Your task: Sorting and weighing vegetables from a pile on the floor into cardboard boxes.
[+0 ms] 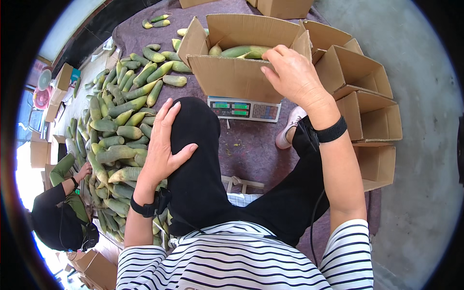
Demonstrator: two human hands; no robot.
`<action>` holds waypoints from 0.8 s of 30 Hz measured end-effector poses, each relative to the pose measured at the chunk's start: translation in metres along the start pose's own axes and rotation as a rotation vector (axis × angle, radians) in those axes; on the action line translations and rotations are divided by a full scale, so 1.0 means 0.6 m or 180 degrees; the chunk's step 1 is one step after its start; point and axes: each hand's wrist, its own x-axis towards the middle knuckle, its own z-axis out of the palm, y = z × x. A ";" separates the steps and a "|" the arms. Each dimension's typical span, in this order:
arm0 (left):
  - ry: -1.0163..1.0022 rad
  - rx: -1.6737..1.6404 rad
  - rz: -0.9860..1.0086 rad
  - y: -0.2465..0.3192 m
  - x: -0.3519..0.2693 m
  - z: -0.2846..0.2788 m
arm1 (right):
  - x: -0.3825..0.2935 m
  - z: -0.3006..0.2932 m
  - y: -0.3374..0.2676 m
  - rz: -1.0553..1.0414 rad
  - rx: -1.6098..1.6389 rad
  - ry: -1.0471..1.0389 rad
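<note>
In front of me a cardboard box [232,78] stands with its flaps up on a digital scale [243,109], whose displays are lit green. Inside lie green radishes [244,51]; the box's front wall hides most of its inside. My right hand [293,72] is at the box's front right rim. Its fingertips reach by the end of a long radish, with the thumb apart below them; whether it grips anything is unclear. My left hand [163,145] rests on my left knee with fingers spread, holding nothing. Beside it spreads a large heap of green radishes [119,134].
Several open cardboard boxes [377,121] line the right side, bordering a concrete floor [424,145]. More boxes [284,8] stand at the back. At the left, another person [63,214] reaches a hand to the heap. A purple cloth [250,145] covers the floor before me.
</note>
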 end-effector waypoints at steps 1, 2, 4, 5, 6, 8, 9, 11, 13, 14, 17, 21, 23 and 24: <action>-0.0025 0.0002 0.0007 0.001 0.002 0.003 | -0.004 -0.002 0.000 0.0094 -0.0026 -0.0267; -0.0027 0.0004 0.0005 0.001 0.005 0.005 | -0.006 -0.003 0.002 0.0188 -0.0051 -0.0533; -0.0061 0.0020 0.0039 0.003 0.007 0.007 | -0.011 -0.005 0.005 0.0253 -0.0023 -0.0832; -0.0066 0.0024 0.0040 0.001 0.008 0.007 | -0.012 -0.006 0.006 0.0311 0.0004 -0.1132; -0.0053 0.0024 0.0071 -0.001 0.008 0.008 | -0.014 -0.003 0.009 0.0314 0.0004 -0.1132; -0.0035 0.0030 0.0096 -0.001 0.009 0.008 | -0.016 0.005 0.015 0.0253 -0.0105 -0.1308; -0.0013 0.0004 0.0068 -0.002 0.007 0.006 | -0.016 0.007 0.013 0.0225 -0.0089 -0.1307; 0.0038 0.0006 0.0003 -0.004 0.004 0.003 | -0.014 0.010 0.009 0.0125 -0.0004 -0.1212; 0.0123 -0.0004 0.0138 -0.012 -0.004 -0.004 | -0.004 0.008 -0.001 0.0132 -0.0064 -0.1483; -0.0015 -0.0020 0.0133 -0.011 -0.003 -0.005 | -0.010 0.006 0.002 0.0176 -0.0034 -0.1411; 0.0035 0.0137 0.0213 -0.013 -0.006 0.008 | -0.019 -0.001 0.002 0.0059 0.0052 -0.1239; 0.0075 0.0048 0.0264 0.001 -0.013 0.011 | -0.014 0.001 -0.008 0.0121 0.0117 -0.1309; -0.0015 0.0132 0.0225 0.008 -0.017 0.013 | -0.010 0.004 -0.013 0.0157 0.0081 -0.1375; -0.0003 0.0126 0.0211 0.012 -0.018 0.016 | -0.008 0.003 -0.013 0.0188 0.0090 -0.1406</action>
